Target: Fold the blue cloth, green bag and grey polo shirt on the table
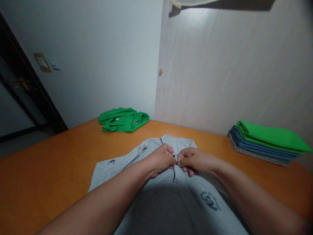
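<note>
A light grey polo shirt lies front side up before me, its collar pointing away. It has a dark emblem on the chest and a small dark figure on the sleeve at the left. My left hand pinches one edge of the front placket just below the collar. Close beside it, my right hand pinches the other edge, its fingers curled. The fingertips of both hands nearly meet over the dark-lined opening. Whether a button sits between them is hidden.
On the orange-brown table, a crumpled green garment lies at the back, near the wall. A stack of folded clothes, green on top with blue and checked ones beneath, stands at the right. A dark door is at far left.
</note>
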`<state>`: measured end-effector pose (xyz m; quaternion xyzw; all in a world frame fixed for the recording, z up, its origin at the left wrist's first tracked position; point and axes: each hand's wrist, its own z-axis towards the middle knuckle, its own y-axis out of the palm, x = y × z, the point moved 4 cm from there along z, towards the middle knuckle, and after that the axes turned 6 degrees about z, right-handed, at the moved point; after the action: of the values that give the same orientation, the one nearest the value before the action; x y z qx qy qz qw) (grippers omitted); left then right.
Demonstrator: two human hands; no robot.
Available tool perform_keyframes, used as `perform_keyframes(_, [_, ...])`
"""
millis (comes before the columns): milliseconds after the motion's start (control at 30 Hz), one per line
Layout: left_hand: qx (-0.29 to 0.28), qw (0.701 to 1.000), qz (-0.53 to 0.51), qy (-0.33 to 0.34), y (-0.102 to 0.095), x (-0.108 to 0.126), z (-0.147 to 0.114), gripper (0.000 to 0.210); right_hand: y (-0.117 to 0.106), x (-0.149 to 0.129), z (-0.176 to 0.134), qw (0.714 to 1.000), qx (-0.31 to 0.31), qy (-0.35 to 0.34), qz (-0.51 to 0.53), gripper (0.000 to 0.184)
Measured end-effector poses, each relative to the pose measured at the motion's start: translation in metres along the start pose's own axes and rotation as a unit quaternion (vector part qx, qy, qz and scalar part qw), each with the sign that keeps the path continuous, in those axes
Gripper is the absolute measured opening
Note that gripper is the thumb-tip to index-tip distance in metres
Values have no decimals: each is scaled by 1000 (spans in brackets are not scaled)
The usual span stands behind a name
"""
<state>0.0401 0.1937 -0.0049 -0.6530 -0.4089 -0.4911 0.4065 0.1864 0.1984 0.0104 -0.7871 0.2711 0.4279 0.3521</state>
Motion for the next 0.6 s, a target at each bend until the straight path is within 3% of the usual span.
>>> perform_keyframes(167, [-28,988,117,95,2,5,-1,39,-3,11,7,998,-10,22,64,5])
perform_keyframes(300, [-4,935,296,194,0,8,-3,36,-1,13,6,999,-10,34,34,14])
perform_keyframes(400, [16,907,372,195,-4,9,-3,30,-2,11,6,999,2,36,18,13])
perform_keyframes(467, [38,900,399,173,-9,11,-2,25,-8,8,7,997,50,27,44,10])
perform_keyframes(600, [53,888,440,125,-14,18,-3,11,-29,5,10,973,208,-32,95,10])
